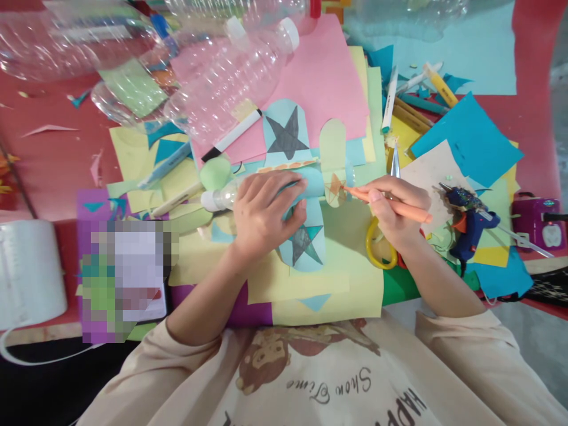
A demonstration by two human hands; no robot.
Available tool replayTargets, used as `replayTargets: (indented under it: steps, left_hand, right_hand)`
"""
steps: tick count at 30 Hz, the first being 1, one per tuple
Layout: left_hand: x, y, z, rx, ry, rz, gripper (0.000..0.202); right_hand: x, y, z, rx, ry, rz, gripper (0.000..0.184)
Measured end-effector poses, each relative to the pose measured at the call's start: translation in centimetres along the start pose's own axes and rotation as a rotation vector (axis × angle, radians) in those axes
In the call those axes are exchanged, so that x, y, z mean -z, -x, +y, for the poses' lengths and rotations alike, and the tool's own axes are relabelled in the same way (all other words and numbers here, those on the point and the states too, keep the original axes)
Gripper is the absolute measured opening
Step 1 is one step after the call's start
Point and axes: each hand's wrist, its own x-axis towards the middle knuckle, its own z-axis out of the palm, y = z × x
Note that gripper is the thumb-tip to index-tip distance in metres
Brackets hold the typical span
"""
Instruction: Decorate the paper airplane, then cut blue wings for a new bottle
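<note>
My left hand [268, 210] lies over a small plastic bottle [225, 197], fingers curled round its middle and steadying it on its side. Light-blue paper wraps the bottle, and two rounded light-blue pieces stick out from it, the upper one bearing a dark star [288, 136], the lower a partly green star [305, 245]. Across the bottle's right end sits a pale yellow-green paper strip [332, 142] with a small star, partly orange [334, 184]. An orange marker [410, 210] is pinched in my right hand [399, 204], its tip at that small star.
Yellow-handled scissors [373, 251] lie beneath my right hand. To the right rests a blue glue gun [471, 228]. Clear bottles [231, 83] lie at the back over pink paper [310, 71]. A white cylindrical object [29, 275] stands far left. Markers and paper scraps surround the work.
</note>
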Motion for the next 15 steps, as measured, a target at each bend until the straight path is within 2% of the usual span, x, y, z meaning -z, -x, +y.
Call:
replayTargets:
  steps: [6, 11, 15]
  left_hand:
    - [0.00, 0.26, -0.05, 0.051, -0.038, -0.076, 0.016]
    - [-0.12, 0.26, -0.09, 0.032, -0.024, -0.043, 0.016]
    - [-0.15, 0.30, -0.17, 0.022, 0.017, -0.024, 0.019]
  right_hand:
    - [0.14, 0.05, -0.24, 0.003, 0.008, -0.006, 0.015]
    - [0.12, 0.04, -0.44, -0.013, 0.045, -0.068, 0.016]
    - [-0.09, 0.06, -0.17, 0.000, 0.001, -0.012, 0.013]
